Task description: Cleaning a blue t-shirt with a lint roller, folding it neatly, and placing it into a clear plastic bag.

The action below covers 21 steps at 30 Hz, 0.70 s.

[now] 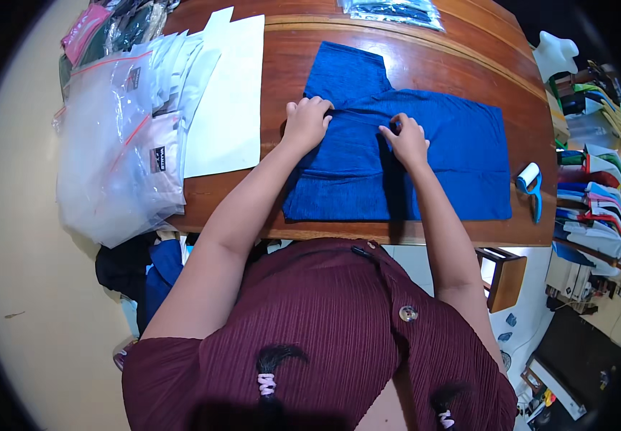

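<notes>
A blue textured garment [450, 145], which looks like a shirt, lies partly folded on the wooden table [289, 32]. One short sleeve [345, 73] points towards the table's far side. My left hand [306, 123] rests on the garment's left part, below that sleeve, with curled fingers. Whether cloth is pinched there, I cannot tell. Over the middle of the garment is my right hand [408, 141], its thumb and forefinger apart and nothing seen between them. Creases run across the cloth between the two hands.
Clear plastic bags [105, 161] overlap the table's left edge, beside white sheets [229, 118]. Bagged garments [391, 13] lie at the far edge. A blue-handled lint roller [531, 188] sits near the right edge. Clothes [593, 199] hang on a rack beyond.
</notes>
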Motion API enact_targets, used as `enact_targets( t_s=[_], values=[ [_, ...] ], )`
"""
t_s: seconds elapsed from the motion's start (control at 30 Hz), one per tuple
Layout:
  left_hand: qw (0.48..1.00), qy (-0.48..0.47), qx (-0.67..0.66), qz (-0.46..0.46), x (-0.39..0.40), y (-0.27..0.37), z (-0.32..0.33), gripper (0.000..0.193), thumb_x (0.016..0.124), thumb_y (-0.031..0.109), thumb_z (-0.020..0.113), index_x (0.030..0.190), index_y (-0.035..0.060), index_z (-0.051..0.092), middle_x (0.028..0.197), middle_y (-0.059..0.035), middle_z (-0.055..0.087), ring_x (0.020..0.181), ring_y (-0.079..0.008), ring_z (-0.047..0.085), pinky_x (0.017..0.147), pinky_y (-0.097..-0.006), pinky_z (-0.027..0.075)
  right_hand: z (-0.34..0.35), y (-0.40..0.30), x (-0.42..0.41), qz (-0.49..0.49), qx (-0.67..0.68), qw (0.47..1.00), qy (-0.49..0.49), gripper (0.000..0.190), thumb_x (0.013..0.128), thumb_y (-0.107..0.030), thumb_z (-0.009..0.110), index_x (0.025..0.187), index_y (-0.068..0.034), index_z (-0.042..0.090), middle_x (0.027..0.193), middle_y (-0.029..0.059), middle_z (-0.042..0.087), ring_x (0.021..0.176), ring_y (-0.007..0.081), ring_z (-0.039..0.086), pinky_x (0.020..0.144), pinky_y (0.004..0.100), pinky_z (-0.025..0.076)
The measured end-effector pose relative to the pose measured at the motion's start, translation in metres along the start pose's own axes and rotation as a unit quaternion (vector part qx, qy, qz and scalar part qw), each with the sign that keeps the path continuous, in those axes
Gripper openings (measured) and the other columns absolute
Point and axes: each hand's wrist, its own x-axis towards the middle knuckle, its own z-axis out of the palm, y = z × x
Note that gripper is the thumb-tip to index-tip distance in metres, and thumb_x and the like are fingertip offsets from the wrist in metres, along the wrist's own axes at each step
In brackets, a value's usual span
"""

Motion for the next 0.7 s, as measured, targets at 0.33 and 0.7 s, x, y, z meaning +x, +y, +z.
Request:
enact_targets(
  t_s=[0.33,0.7],
  values=[
    [0.99,0.04,-0.101,0.093,-0.047,0.032,-0.066,0.01,0.085,0.009,0.063,0.094,0.0139,0.063,0.096,-0.0024,0.063,0.097,-0.0239,0.058,0.087,-0.0403,0.033,-0.024,0.009,-0.043,-0.167,0.185,0.966,0.07,0.013,0.082,-0.01,0.067,0.091,-0.007,0.058,0.092,0.0089,0.062,0.094,0.0282,0.059,0.078,0.0416,0.045],
    [0.998,-0.043,-0.047,-0.017,-0.169,0.07,-0.068,0.039,0.085,0.026,0.065,0.122,0.0145,0.059,0.122,-0.0054,0.058,0.116,-0.0252,0.051,0.102,-0.0438,0.029,-0.058,0.084,-0.131,-0.334,0.049,0.941,-0.033,0.034,0.076,-0.01,0.07,0.109,-0.008,0.06,0.114,0.0093,0.062,0.11,0.03,0.055,0.099,0.0449,0.037]
  ],
)
